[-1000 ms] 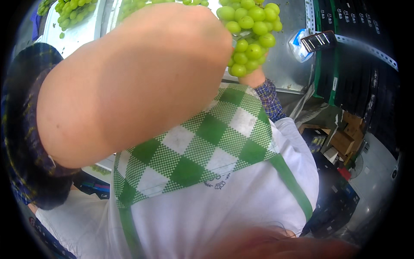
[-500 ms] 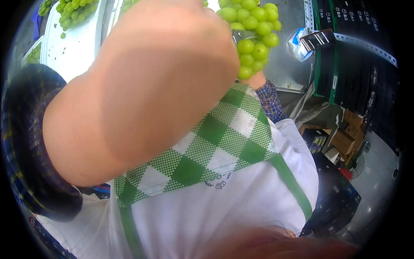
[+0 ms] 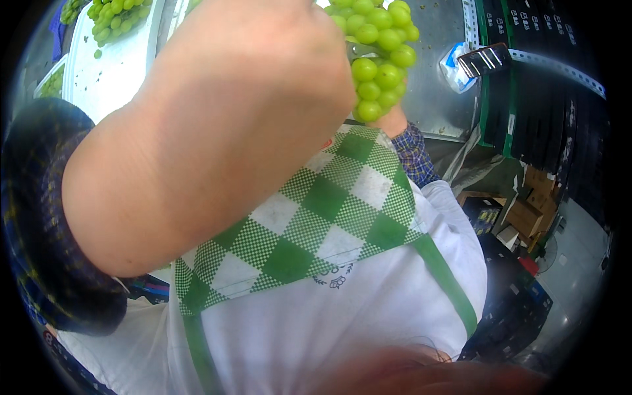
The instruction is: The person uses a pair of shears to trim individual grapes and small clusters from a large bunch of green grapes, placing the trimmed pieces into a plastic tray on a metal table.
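A bunch of green grapes (image 3: 387,58) is held up at the top centre, in front of my apron bib. My left hand (image 3: 283,49) is closed beside it, its back toward me and its forearm crossing from the left; its fingers are hidden. Between that hand and the grapes pokes a short metal blade of scissors (image 3: 363,51), lying against the berries. Behind and below the bunch, my right hand (image 3: 391,121) shows only around the wrist, above a plaid cuff. It supports the grapes, and its fingers are covered by them.
At the upper left, a white tray (image 3: 108,69) carries more grapes (image 3: 117,18). A metal table (image 3: 438,108) extends to the right, with a white-and-blue packet (image 3: 454,69) and a dark flat object (image 3: 486,61) at its edge. Black stacked crates (image 3: 543,72) stand beyond; cardboard boxes (image 3: 525,215) sit lower right.
The grapes, the blade and my left hand have shifted slightly to the left together. A little more of the apron bib shows below my left forearm. My right cuff has barely moved.
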{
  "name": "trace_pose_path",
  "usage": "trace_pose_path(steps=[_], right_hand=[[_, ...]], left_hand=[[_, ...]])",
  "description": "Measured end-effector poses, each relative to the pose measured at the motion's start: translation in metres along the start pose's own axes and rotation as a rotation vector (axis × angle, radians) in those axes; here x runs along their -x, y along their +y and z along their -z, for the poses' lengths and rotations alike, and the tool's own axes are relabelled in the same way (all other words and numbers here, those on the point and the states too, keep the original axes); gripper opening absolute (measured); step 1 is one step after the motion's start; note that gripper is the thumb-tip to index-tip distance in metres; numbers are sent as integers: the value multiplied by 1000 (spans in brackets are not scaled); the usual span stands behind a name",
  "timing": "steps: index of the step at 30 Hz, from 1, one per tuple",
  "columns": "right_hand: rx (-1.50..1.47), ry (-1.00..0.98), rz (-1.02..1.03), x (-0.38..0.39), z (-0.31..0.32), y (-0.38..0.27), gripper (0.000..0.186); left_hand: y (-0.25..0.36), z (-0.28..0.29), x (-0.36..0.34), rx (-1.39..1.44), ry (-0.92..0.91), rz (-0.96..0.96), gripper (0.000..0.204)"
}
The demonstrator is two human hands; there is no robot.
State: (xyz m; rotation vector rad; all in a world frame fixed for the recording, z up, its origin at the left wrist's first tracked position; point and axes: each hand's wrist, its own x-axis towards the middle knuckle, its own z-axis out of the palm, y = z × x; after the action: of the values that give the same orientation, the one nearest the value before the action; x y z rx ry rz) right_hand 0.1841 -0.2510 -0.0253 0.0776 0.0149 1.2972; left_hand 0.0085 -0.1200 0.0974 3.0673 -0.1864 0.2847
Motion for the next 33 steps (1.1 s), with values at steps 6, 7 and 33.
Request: trace_pose_path(steps=[6,7,33], right_hand=[[-1,16,0,-3,-2,1,66],[12,28,6,-3,-2,1,65],[-31,-62,-119,9,11,-16,64]], left_hand=[[28,-56,48,62,-6,67,34],[30,-66,55,75,-13,85,34],[-11,54,-55,-111,-67,-71,37]])
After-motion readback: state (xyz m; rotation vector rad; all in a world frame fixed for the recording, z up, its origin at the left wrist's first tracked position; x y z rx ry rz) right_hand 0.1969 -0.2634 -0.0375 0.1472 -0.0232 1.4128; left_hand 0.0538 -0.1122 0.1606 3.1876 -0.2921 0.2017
